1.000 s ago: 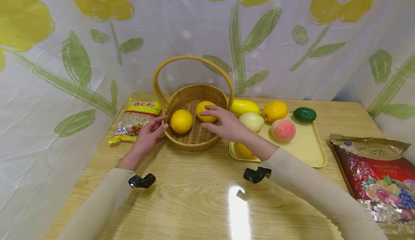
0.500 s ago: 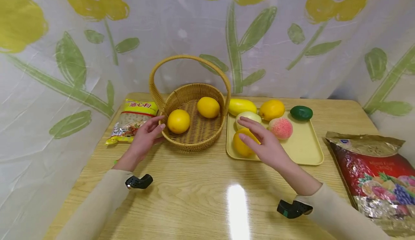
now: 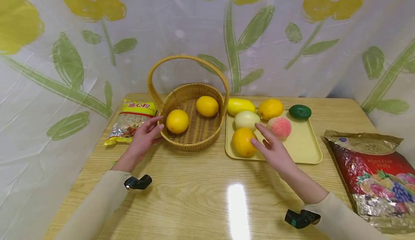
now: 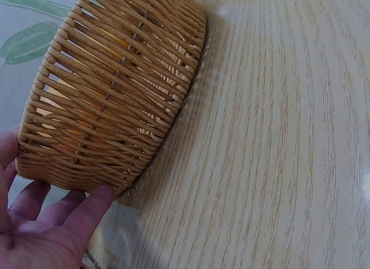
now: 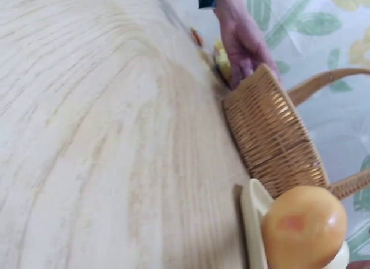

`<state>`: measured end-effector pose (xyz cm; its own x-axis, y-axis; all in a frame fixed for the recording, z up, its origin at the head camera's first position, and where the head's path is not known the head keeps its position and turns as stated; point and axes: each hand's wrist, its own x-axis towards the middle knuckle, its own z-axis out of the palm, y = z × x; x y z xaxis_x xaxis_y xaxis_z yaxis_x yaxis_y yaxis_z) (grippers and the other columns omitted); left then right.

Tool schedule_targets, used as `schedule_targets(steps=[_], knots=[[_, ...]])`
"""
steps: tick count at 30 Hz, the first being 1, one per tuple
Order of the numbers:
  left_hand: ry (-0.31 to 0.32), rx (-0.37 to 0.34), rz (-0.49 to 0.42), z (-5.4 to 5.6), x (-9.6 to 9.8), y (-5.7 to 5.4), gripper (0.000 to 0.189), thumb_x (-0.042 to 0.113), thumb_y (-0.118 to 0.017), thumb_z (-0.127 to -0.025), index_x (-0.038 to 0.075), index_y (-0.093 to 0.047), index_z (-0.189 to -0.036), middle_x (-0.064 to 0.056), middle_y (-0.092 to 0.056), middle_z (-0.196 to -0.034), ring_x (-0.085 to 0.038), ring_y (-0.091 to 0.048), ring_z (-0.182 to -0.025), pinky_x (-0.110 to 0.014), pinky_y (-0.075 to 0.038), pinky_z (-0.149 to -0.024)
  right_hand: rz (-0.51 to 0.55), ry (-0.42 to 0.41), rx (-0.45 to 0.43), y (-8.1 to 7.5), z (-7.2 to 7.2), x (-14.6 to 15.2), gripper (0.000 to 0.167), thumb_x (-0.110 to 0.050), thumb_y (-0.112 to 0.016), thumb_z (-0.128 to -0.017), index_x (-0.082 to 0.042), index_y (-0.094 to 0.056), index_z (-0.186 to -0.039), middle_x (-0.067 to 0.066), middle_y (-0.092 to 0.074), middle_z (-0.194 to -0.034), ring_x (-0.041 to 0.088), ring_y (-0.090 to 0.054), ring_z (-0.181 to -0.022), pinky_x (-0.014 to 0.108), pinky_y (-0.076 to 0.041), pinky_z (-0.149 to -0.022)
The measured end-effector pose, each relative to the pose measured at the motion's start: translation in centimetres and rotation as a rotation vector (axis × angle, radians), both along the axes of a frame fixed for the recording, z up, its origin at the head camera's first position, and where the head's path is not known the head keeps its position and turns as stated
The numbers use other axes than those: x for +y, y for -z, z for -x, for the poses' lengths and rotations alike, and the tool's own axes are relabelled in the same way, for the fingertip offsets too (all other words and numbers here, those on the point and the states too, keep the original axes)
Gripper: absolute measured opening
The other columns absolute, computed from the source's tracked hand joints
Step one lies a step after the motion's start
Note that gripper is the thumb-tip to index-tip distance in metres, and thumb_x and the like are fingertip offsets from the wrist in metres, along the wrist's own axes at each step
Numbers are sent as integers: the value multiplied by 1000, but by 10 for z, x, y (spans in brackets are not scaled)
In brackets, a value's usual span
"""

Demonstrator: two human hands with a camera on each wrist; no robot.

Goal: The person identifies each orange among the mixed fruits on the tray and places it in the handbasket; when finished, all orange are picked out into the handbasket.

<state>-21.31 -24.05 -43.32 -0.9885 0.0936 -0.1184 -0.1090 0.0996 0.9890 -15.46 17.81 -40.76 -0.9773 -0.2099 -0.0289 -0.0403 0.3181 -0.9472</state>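
Note:
My left hand (image 3: 144, 139) holds the near-left side of the wicker basket (image 3: 191, 147), thumb at the rim and fingers against the outer wall. The left wrist view shows those fingers (image 4: 89, 211) on the woven side. Inside the basket lie a round orange-yellow fruit (image 3: 177, 121) and a yellow oval fruit (image 3: 207, 106). My right hand (image 3: 275, 153) hovers over the yellow tray (image 3: 303, 150), fingers spread and holding nothing. Its thumb overlaps the edge of a large orange-yellow fruit (image 3: 244, 141) on the tray, which shows a reddish patch in the right wrist view.
On or beside the tray are a pale green fruit (image 3: 247, 120), a pink peach (image 3: 280, 127), a yellow oblong fruit (image 3: 241, 106), an orange-yellow fruit (image 3: 270, 109) and a dark green fruit (image 3: 299, 112). A pasta bag (image 3: 131, 119) lies left, a candy bag (image 3: 377, 182) right.
My right hand has moved from over the basket, right and toward me, to the tray, leaving the yellow oval fruit in the basket. The left hand stays at the basket.

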Motion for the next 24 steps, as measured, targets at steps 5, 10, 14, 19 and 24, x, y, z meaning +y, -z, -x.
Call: schedule_targets(steps=[5, 10, 14, 19, 24], knots=[[0, -2, -4, 0, 0, 0, 59, 32, -56, -101, 9, -35, -151, -14, -34, -154, -31, -37, -136, -54, -40, -104, -20, -30, -38, 10, 1, -2, 66, -33, -59, -99, -13, -29, -155, 9, -23, -160, 31, -15, -147, 52, -18, -117], [-5, -8, 3, 0, -1, -1, 58, 32, -56, -101, 10, -36, -151, -13, -33, -155, -30, -37, -137, -53, -41, -104, -42, -42, -61, 15, 1, -9, 68, -32, -61, -98, -17, -28, -156, 12, -22, -160, 31, -20, -146, 51, -20, -117], [-3, -8, 15, -1, 0, -1, 59, 33, -55, -101, 10, -35, -151, -13, -33, -155, -30, -37, -137, -53, -41, -104, -68, -48, -56, 20, 3, -12, 71, -32, -62, -98, -18, -24, -157, 13, -22, -160, 33, -26, -143, 51, -24, -116], [2, -6, 22, -1, 0, -2, 59, 33, -55, -101, 10, -35, -151, -12, -32, -156, -27, -37, -136, -53, -42, -104, -97, -42, -42, 23, 5, -15, 72, -29, -61, -98, -19, -21, -157, 14, -24, -159, 37, -32, -140, 53, -31, -112], [0, -4, 12, 0, 0, -2, 57, 32, -55, -101, 10, -36, -151, -12, -34, -155, -26, -39, -135, -53, -42, -104, -92, -40, -26, 24, 5, -15, 69, -25, -60, -99, -18, -23, -157, 15, -26, -158, 37, -33, -138, 55, -32, -111]])
